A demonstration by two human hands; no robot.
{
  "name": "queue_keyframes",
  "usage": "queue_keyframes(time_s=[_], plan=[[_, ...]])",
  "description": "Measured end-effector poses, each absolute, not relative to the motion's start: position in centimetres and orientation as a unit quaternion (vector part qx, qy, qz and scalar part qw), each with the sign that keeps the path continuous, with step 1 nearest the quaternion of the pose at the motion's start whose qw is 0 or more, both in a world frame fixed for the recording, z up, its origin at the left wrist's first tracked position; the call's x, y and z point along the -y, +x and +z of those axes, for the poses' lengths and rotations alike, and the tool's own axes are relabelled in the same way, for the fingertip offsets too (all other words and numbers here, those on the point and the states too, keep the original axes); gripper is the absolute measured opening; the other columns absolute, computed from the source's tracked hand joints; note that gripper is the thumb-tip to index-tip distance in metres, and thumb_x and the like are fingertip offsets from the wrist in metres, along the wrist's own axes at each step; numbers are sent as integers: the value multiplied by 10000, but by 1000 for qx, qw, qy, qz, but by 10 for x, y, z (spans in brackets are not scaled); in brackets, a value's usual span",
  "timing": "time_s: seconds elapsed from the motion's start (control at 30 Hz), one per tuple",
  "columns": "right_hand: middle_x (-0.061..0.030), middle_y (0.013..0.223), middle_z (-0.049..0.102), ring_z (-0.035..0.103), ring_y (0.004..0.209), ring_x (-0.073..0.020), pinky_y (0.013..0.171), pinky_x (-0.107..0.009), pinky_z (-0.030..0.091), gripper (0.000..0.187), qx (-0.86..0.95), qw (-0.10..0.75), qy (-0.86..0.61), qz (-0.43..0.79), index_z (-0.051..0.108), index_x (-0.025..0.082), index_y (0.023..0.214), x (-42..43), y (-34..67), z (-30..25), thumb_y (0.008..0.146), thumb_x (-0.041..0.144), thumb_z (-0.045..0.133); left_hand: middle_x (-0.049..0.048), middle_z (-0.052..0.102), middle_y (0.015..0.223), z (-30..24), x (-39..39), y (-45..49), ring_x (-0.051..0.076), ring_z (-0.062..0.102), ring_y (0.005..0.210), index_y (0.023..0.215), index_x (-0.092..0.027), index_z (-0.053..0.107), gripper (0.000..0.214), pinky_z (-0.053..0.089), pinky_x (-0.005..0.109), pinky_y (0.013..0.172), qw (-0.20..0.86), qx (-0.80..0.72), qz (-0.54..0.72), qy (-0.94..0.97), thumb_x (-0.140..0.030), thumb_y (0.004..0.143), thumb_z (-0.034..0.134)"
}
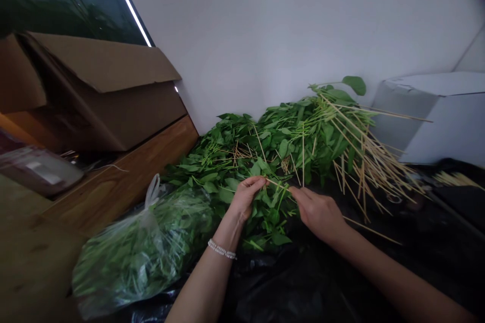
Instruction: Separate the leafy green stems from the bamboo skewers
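A thin wooden skewer (373,230) runs through my right hand (320,212), whose fingers are closed around it. The skewer's front end reaches my left hand (248,194). Thumb and forefinger of the left hand are pinched there on a leafy green stem, though its exact hold is partly hidden. Short green stems (281,193) lie across the skewer between the two hands, with leaves (271,212) hanging below. Behind the hands spreads a heap of leafy greens (280,136). Many skewers with greens at one end (364,156) fan out on its right side.
At left lies a clear plastic bag of greens (151,247), tied at the top. An open cardboard box (125,111) stands on a wooden surface (151,151). Black plastic (280,287) covers the area before me. A white box (447,121) is at right, against a white wall (273,35).
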State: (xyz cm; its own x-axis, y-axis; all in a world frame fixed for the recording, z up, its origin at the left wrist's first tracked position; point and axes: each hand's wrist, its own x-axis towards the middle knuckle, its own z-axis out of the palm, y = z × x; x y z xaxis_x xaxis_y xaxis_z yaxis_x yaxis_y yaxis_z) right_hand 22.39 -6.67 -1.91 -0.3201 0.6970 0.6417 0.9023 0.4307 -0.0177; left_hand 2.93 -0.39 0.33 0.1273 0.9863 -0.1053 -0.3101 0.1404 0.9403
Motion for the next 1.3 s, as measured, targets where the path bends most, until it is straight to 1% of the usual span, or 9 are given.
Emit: queue_keyframes(time_s=[0.13, 0.37, 0.67, 0.83, 0.93, 1.03, 1.17, 1.23, 1.3], plan=[[-8, 813, 655, 601, 621, -116, 569, -245, 372, 337, 792, 300, -500, -180, 603, 157, 1129, 66, 223, -21, 854, 66, 430, 31, 713, 723, 1, 3, 31, 112, 624, 634, 789, -140, 736, 339, 489, 230, 672, 647, -412, 523, 372, -322, 534, 865], [-6, 783, 644, 608, 635, -123, 570, -251, 380, 327, 792, 291, -509, -168, 613, 160, 1108, 66, 221, -24, 851, 63, 436, 18, 673, 653, 0, 7, 35, 100, 601, 613, 724, -120, 728, 306, 484, 208, 637, 662, -402, 514, 368, -337, 552, 858], [-23, 807, 656, 606, 640, -116, 563, -241, 381, 337, 791, 287, -517, -160, 613, 152, 1129, 65, 217, -26, 867, 69, 416, 35, 689, 698, -3, 12, 40, 114, 608, 634, 673, -130, 718, 283, 479, 231, 673, 663, -394, 482, 416, -371, 587, 839], [-22, 801, 661, 603, 627, -109, 554, -235, 370, 327, 788, 283, -517, -178, 619, 157, 1128, 63, 216, -25, 876, 86, 421, 35, 701, 687, -8, 14, 45, 123, 608, 598, 729, -135, 731, 331, 480, 255, 667, 653, -406, 484, 417, -371, 538, 863], [-23, 797, 663, 605, 635, -107, 562, -233, 369, 334, 777, 292, -515, -213, 620, 149, 1127, 62, 226, -17, 870, 74, 420, 72, 731, 817, -9, 8, 41, 155, 644, 695, 879, -141, 739, 398, 491, 268, 708, 636, -391, 498, 441, -440, 623, 803], [-28, 823, 673, 607, 642, -116, 557, -240, 367, 322, 739, 311, -541, -256, 625, 154, 1110, 58, 242, -7, 865, 85, 428, 101, 729, 955, -9, 2, 34, 198, 657, 836, 1023, -154, 709, 406, 495, 306, 781, 548, -411, 505, 525, -462, 760, 680], [-38, 885, 693, 618, 652, -120, 531, -238, 362, 296, 684, 342, -575, -289, 615, 161, 1117, 53, 259, 2, 876, 137, 444, 103, 673, 1135, -15, 1, 31, 244, 597, 1071, 1068, -203, 691, 267, 431, 384, 963, 331, -427, 425, 726, -295, 837, 594], [-44, 907, 695, 629, 675, -125, 530, -236, 367, 296, 676, 351, -580, -289, 609, 164, 1120, 52, 262, 3, 874, 146, 447, 95, 572, 1303, -20, 3, 32, 259, 520, 1194, 1161, -243, 644, 336, 376, 410, 1028, 225, -425, 353, 803, -235, 830, 589], [-44, 921, 697, 636, 689, -128, 533, -235, 374, 285, 675, 353, -581, -286, 606, 166, 1115, 51, 263, 3, 878, 156, 448, 98, 499, 1378, -24, 6, 33, 275, 479, 1234, 1286, -268, 548, 495, 362, 429, 1037, 159, -435, 290, 837, -211, 799, 619]])
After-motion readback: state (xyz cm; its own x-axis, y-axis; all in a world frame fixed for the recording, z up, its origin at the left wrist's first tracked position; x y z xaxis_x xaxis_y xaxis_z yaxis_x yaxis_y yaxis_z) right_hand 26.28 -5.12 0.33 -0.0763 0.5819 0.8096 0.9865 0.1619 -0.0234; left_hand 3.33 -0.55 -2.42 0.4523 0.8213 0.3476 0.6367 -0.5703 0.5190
